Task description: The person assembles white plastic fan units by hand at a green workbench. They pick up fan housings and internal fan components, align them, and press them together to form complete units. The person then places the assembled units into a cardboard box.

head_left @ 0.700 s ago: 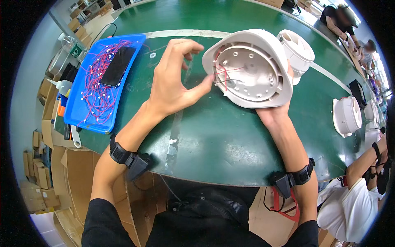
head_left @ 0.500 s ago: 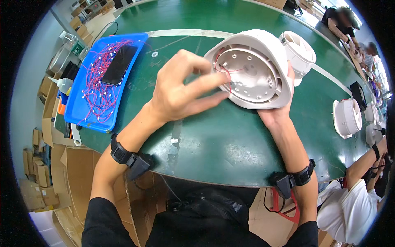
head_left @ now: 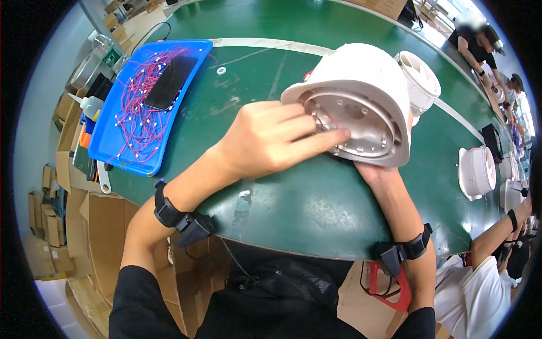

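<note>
I'm in what looks like an assembly workshop: a long green table, a blue tray of red wires, and white units near the white housing I hold. Cardboard boxes pile up to my left; co-workers are at the right.

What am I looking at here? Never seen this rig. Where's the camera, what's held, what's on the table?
There's no robot, just a person's bare hands. The view comes from a wide fisheye camera worn on the head, looking down, so straight edges bend.

The right hand supports a white shell, hollow side showing. The left hand reaches to that opening; whether its fingertips touch the inside is unclear.

On the green table, at left, a blue tray holds tangled red wires and a black phone. More white housings stand at right.
</note>
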A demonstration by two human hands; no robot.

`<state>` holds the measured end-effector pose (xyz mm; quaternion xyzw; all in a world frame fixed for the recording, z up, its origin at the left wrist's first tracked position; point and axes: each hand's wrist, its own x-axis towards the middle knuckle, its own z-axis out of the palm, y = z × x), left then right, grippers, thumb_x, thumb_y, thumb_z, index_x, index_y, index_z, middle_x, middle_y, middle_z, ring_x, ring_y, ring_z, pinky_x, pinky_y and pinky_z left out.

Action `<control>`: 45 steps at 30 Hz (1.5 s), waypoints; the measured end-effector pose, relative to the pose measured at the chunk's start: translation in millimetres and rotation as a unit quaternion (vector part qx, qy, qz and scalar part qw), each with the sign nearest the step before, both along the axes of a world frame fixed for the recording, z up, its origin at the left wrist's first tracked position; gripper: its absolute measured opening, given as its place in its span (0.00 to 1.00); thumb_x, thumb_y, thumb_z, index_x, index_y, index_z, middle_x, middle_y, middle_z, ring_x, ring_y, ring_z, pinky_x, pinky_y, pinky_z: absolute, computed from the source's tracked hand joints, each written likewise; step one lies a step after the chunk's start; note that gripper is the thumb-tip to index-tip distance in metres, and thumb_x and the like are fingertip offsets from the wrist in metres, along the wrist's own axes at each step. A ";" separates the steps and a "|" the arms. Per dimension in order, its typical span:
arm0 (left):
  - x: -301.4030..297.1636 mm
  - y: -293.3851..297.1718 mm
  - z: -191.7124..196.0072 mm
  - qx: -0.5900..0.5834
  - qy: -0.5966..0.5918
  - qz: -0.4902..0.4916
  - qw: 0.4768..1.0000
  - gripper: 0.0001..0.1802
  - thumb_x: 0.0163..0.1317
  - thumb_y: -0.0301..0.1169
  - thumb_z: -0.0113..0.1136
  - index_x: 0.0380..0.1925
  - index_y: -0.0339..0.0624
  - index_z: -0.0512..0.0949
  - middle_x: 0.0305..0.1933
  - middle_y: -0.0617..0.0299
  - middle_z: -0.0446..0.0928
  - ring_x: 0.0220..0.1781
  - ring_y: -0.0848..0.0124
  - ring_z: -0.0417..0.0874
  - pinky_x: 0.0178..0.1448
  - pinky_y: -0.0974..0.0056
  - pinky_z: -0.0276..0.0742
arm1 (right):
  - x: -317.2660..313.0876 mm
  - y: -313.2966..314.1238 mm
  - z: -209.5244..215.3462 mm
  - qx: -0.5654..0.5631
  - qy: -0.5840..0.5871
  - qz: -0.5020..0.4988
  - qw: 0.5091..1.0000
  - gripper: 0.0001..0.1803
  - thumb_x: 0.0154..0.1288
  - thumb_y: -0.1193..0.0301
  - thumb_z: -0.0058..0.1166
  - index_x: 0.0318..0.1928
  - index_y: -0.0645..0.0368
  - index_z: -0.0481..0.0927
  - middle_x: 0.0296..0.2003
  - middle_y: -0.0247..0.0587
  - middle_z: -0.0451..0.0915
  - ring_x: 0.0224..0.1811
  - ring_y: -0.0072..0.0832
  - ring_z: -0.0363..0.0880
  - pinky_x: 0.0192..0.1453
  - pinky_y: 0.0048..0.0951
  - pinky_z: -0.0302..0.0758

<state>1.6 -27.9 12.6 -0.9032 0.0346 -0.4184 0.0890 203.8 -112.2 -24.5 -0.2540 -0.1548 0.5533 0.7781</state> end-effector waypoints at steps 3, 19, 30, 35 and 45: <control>-0.4 -3.2 -1.8 0.025 -0.033 -0.021 0.999 0.17 0.42 0.29 0.62 0.36 0.46 0.84 0.19 0.71 0.67 0.20 0.76 0.71 0.20 0.70 0.65 | 2.6 -4.9 -11.5 -0.043 0.039 0.010 0.998 0.34 0.69 0.43 0.38 0.65 0.53 0.64 0.58 0.43 0.72 0.59 0.38 0.74 0.62 0.44 0.73; -7.4 -24.6 4.6 0.001 -0.082 0.032 0.996 0.16 0.40 0.29 0.61 0.34 0.46 0.85 0.15 0.75 0.61 0.15 0.81 0.63 0.18 0.73 0.53 | 25.4 -25.4 -47.1 -0.018 -0.015 0.073 0.997 0.34 0.67 0.47 0.46 0.66 0.55 0.63 0.63 0.46 0.68 0.63 0.41 0.69 0.68 0.50 0.65; 3.1 -20.6 -3.7 -0.267 -0.199 -0.187 0.924 0.12 0.50 0.26 0.54 0.37 0.38 0.74 0.25 0.63 0.69 0.23 0.71 0.69 0.27 0.67 0.64 | 25.3 -25.8 -42.7 -0.030 -0.027 0.022 0.999 0.29 0.72 0.50 0.38 0.66 0.53 0.60 0.63 0.42 0.66 0.63 0.37 0.69 0.66 0.43 0.70; 1.0 2.7 -5.5 -0.441 -0.177 0.002 0.880 0.25 0.62 0.32 0.50 0.58 0.33 0.66 0.54 0.51 0.72 0.52 0.62 0.74 0.50 0.62 0.71 | 13.8 -6.7 -0.2 0.153 0.043 0.056 0.986 0.39 0.69 0.40 0.33 0.68 0.56 0.60 0.64 0.47 0.66 0.63 0.41 0.71 0.65 0.44 0.71; 7.9 7.6 -25.6 -0.588 0.004 0.019 0.808 0.29 0.73 0.42 0.30 0.56 0.27 0.71 0.51 0.45 0.79 0.49 0.61 0.80 0.55 0.63 0.71 | 1.1 -5.0 22.4 0.040 -0.106 0.015 0.993 0.38 0.69 0.41 0.36 0.64 0.60 0.64 0.60 0.48 0.71 0.59 0.37 0.75 0.62 0.37 0.74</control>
